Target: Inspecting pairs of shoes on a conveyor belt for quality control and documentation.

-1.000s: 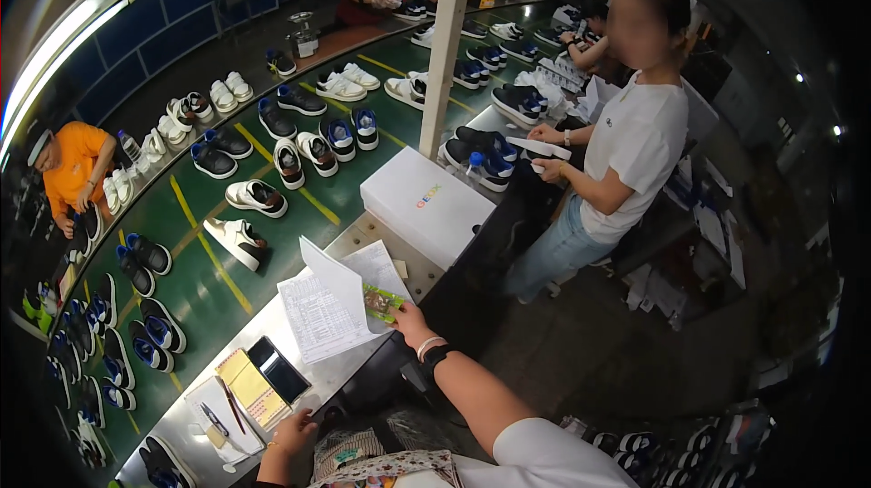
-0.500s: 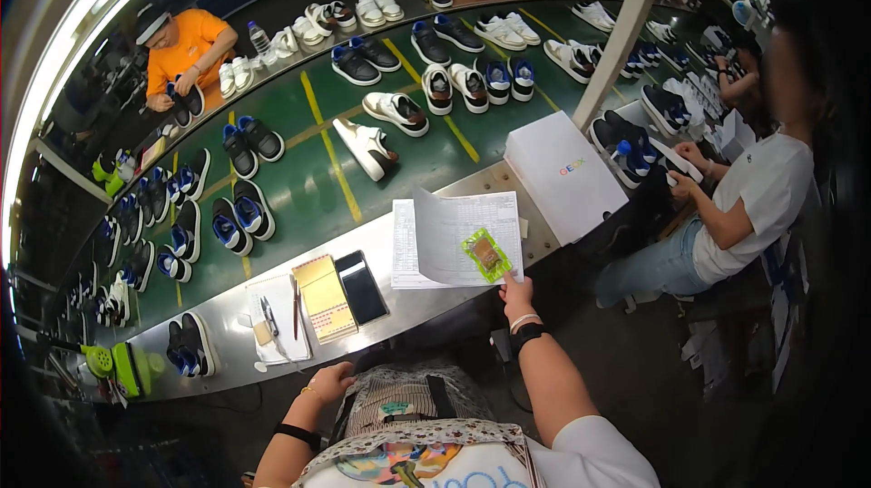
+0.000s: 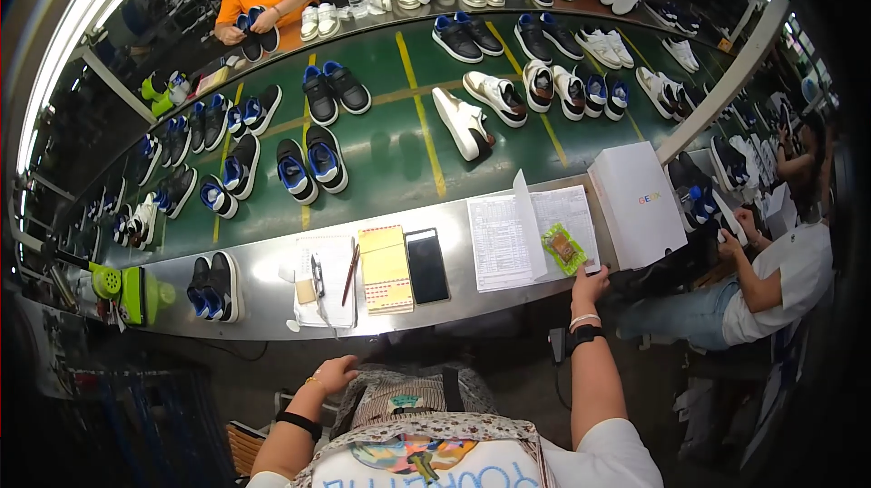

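My right hand (image 3: 591,284) is at the lower right corner of a stack of printed sheets (image 3: 502,252). Its fingers pinch the lower end of a small bright green packet (image 3: 564,249) with a brown window, which lies over the paper. One sheet (image 3: 528,225) stands up, bent, just left of the packet. My left hand (image 3: 336,375) hangs in front of my waist, off the metal table edge, fingers loosely stretched and holding nothing. Nearest to it on the table are a yellow printed pad (image 3: 386,270), a black phone (image 3: 426,266) and a notebook (image 3: 319,293) with a pen (image 3: 350,275).
A white shoe box (image 3: 638,207) stands right of the papers. Beyond the metal ledge, a green conveyor belt (image 3: 390,157) carries several pairs of shoes. A dark pair (image 3: 215,287) sits at left by a green device (image 3: 132,296). Co-workers handle shoes across the belt and at right.
My view has shifted left, so everything appears farther right. The raised sheet, curled widely before, now stands as a narrow upright fold. My right hand stays at the packet.
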